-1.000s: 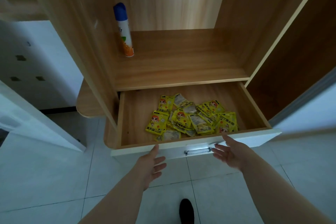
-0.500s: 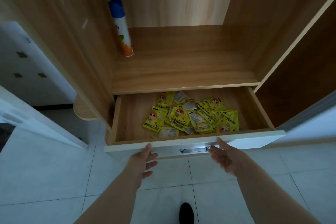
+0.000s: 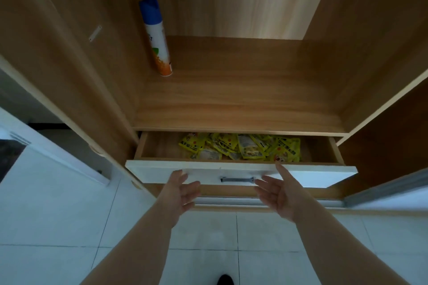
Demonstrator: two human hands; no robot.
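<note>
A wooden drawer with a white front and a metal handle stands partly pushed in at the foot of a wooden wardrobe. Several yellow snack packets lie inside it. My left hand has straight fingers, and its fingertips reach the white front left of the handle. My right hand is also spread flat, its top finger at the front's upper edge just right of the handle. Neither hand holds anything.
A tall spray can with a blue cap stands at the back left of the wardrobe shelf. An open wardrobe door juts out on the right. White floor tiles lie below, with a dark shoe tip at the bottom edge.
The drawer has slid well back into the wardrobe, hiding part of the packets. Both hands followed its white front forward, and the view moved closer.
</note>
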